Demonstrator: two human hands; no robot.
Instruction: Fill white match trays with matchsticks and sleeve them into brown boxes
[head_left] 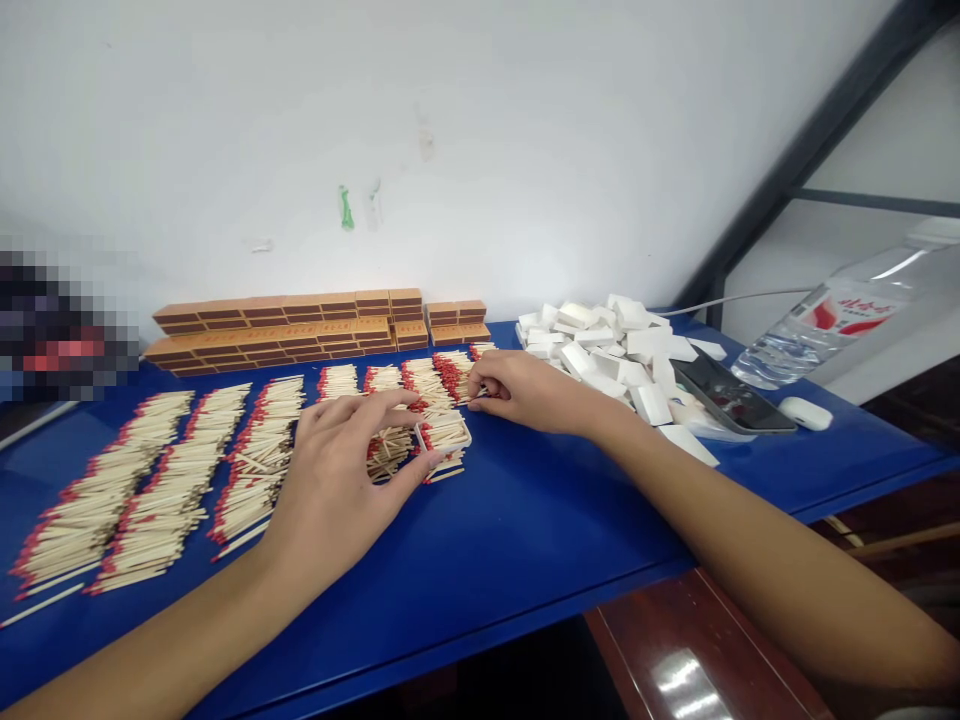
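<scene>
My left hand [337, 470] grips a small white matchbox tray [467, 437] by its edge, between thumb and fingers. Matchsticks [444, 430] with red heads lie inside the tray. Just right of it, my right hand [510, 390] is closed in a pinch, with what looks like a matchstick [472, 401] at its fingertips. Around and behind both hands, loose matches [421, 380] lie in rows on the blue table [517, 540]. Part of the nearest rows is hidden behind my left hand.
Orange-brown matchboxes [270, 335] are stacked along the wall. A heap of white empty trays [600, 345] lies at the right, beside a phone [727, 390], a white earphone case [805, 413] and a tilted water bottle [825, 310]. More match rows [112, 480] spread out at left.
</scene>
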